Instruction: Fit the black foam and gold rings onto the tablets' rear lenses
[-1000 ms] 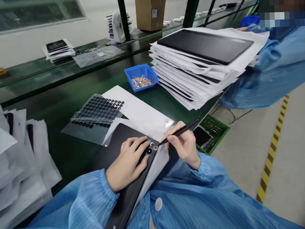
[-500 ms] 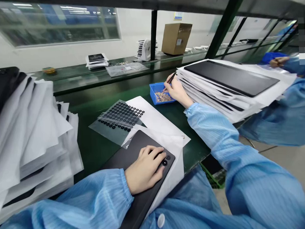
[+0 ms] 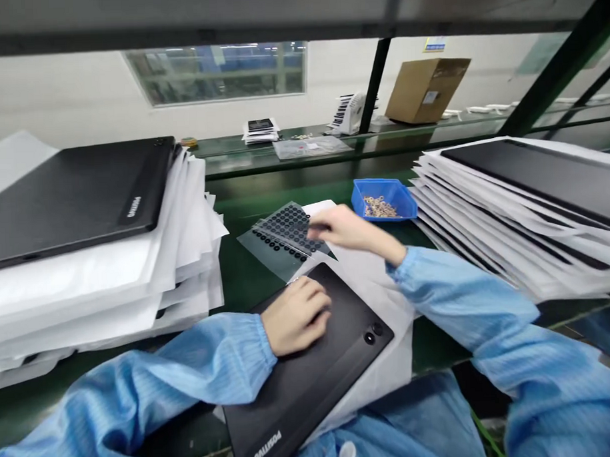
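Observation:
A black tablet (image 3: 310,375) marked POSITIVO lies back up and slanted in front of me, with white paper partly beneath it. My left hand (image 3: 298,315) is over its back, fingers loosely bent, nothing visible in them. Motion smears my right hand (image 3: 342,227), whose fingers are closed above the sheet of black rings (image 3: 282,229). The dark tweezers seen in it earlier are barely discernible at its fingertips. To the right of that hand stands a blue bin (image 3: 409,208) of small copper-coloured parts (image 3: 380,207).
Tall stacks of tablets layered with white sheets flank me: the left stack (image 3: 186,259) and the right stack (image 3: 495,228). Behind the bench runs a ledge with a cardboard box (image 3: 425,91), a plastic bag (image 3: 309,147) and a small pile (image 3: 260,131). A shelf (image 3: 202,19) hangs overhead.
My right hand has left the blue bin and moved left towards the ring sheet. My left hand has shifted away from the tablet's camera end, its fingers more bent. The view has turned left.

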{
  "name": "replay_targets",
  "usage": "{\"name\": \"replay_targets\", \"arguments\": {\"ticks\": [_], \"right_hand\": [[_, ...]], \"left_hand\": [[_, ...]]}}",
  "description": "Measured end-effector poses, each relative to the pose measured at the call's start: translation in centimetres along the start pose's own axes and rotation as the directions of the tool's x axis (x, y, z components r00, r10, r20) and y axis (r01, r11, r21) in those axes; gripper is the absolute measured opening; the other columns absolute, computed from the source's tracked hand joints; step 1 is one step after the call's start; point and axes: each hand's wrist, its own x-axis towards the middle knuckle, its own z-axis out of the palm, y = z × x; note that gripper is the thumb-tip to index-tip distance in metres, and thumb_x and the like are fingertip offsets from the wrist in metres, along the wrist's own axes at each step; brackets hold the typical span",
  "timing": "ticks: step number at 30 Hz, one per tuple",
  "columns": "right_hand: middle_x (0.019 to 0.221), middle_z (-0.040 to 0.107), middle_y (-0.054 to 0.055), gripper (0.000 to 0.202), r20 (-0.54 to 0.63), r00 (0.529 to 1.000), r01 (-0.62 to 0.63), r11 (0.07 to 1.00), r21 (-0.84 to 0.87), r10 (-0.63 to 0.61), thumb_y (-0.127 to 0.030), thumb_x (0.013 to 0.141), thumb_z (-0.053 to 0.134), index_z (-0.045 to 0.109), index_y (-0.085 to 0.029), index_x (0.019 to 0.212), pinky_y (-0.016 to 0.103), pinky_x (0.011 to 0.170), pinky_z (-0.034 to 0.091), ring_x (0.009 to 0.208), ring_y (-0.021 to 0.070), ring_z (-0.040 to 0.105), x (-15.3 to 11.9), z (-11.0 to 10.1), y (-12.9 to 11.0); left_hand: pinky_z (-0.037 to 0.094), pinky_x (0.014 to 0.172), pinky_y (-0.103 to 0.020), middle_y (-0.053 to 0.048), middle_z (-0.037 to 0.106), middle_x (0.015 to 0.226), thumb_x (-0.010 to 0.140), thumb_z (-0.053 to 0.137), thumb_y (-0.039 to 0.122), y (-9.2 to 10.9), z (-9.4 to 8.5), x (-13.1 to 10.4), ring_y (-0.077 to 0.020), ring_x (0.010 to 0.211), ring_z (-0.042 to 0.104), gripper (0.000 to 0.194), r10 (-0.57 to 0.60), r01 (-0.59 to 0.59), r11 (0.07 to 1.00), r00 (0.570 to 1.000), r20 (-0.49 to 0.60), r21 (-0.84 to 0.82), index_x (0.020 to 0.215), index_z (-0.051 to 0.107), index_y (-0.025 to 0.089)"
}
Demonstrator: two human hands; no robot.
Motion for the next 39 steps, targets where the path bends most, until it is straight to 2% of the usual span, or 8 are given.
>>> {"name": "replay_targets", "arguments": {"ticks": [3, 5, 10, 14, 24, 31, 36, 39], "right_hand": [[0.067, 0.062, 0.004, 0.013, 0.257, 0.962, 0.087, 0.995, 0.041, -0.094, -0.022, 0.075, 0.07, 0.065, -0.011, 0.069, 0.022, 0.06, 0.034, 0.061, 0.0115, 0.051, 0.5, 2.8, -3.0], [0.066, 0.061, 0.003, 0.018, 0.33, 0.939, 0.077, 0.994, 0.079, -0.098, -0.026, 0.072, 0.075, 0.066, -0.011, 0.07, 0.021, 0.058, 0.033, 0.059, 0.0107, 0.049, 0.5, 3.9, -3.4], [0.065, 0.059, 0.002, 0.012, 0.281, 0.955, 0.053, 0.989, 0.137, -0.09, -0.014, 0.075, 0.07, 0.065, -0.011, 0.064, 0.02, 0.06, 0.035, 0.06, 0.0095, 0.05, 0.0, 4.5, -2.7], [0.061, 0.056, 0.002, 0.02, 0.17, 0.978, 0.1, 0.987, 0.127, -0.12, -0.012, 0.076, 0.068, 0.059, -0.011, 0.058, 0.019, 0.058, 0.034, 0.057, 0.0087, 0.049, 0.0, 3.6, -2.6], [0.066, 0.065, 0.002, 0.011, -0.022, 1.0, 0.022, 0.94, 0.34, -0.016, -0.021, 0.074, 0.067, 0.07, -0.011, 0.07, 0.019, 0.058, 0.038, 0.059, 0.0088, 0.053, 0.8, 0.0, -1.1], [0.061, 0.064, 0.0, 0.024, 0.44, 0.895, -0.15, 0.878, 0.454, -0.075, -0.034, 0.067, 0.07, 0.072, -0.011, 0.074, 0.02, 0.051, 0.035, 0.052, 0.0076, 0.048, 1.2, -0.2, 0.1], [0.052, 0.057, -0.003, 0.013, 0.064, 0.964, -0.263, 0.894, 0.364, 0.257, -0.019, 0.076, 0.058, 0.067, -0.009, 0.075, 0.018, 0.051, 0.036, 0.045, 0.0058, 0.048, 1.4, 1.8, -0.5], [0.046, 0.054, -0.004, 0.013, 0.114, 0.955, -0.297, 0.892, 0.34, 0.275, -0.018, 0.079, 0.055, 0.065, -0.01, 0.074, 0.018, 0.049, 0.038, 0.042, 0.0081, 0.052, 1.4, 3.1, -1.3]], "left_hand": [[0.044, 0.064, -0.026, 0.002, 0.049, 0.055, 0.072, 0.058, 0.03, -2.0, -2.8, -0.9, -0.0133, 0.058, 0.046, 0.023, -0.369, 0.327, 0.926, 0.894, -0.255, -0.19, 0.055, 0.047, 0.02], [0.039, 0.05, -0.022, 0.004, 0.041, 0.047, 0.077, 0.055, 0.039, -3.5, -4.2, -1.1, -0.0102, 0.047, 0.042, 0.034, -0.497, 0.433, 0.863, 0.819, -0.288, -0.26, 0.052, 0.04, 0.02], [0.031, 0.032, -0.018, 0.001, 0.049, 0.04, 0.082, 0.052, 0.05, -5.2, -5.2, 0.2, -0.0102, 0.032, 0.048, 0.044, -0.768, 0.648, 0.558, 0.64, -0.027, -0.519, 0.052, 0.046, 0.018], [0.04, 0.035, -0.019, -0.011, 0.066, 0.055, 0.083, 0.057, 0.048, -4.5, -5.5, 1.3, -0.0168, 0.043, 0.063, 0.043, -0.812, 0.709, 0.322, 0.548, 0.203, -0.627, 0.063, 0.059, 0.01], [0.056, 0.061, -0.022, -0.011, 0.07, 0.067, 0.095, 0.045, 0.036, -4.1, -5.5, 2.7, -0.0168, 0.063, 0.07, 0.034, -0.846, 0.527, 0.142, 0.504, 0.174, -0.838, 0.07, 0.053, 0.014], [0.057, 0.073, -0.025, -0.011, 0.072, 0.072, 0.088, 0.047, 0.008, -5.1, -4.4, 4.7, -0.0169, 0.07, 0.071, 0.022, -0.774, 0.506, 0.119, 0.586, 0.239, -0.855, 0.075, 0.065, 0.008], [0.057, 0.078, -0.03, -0.009, 0.071, 0.067, 0.083, 0.052, 0.004, -5.9, -3.3, 5.7, -0.0164, 0.064, 0.07, 0.021, -0.773, 0.473, 0.171, 0.609, 0.18, -0.864, 0.066, 0.064, 0.009], [0.058, 0.073, -0.029, -0.009, 0.069, 0.062, 0.084, 0.05, 0.003, -5.8, -3.2, 5.7, -0.0162, 0.061, 0.069, 0.023, -0.765, 0.486, 0.197, 0.619, 0.177, -0.851, 0.068, 0.065, 0.008]]}}
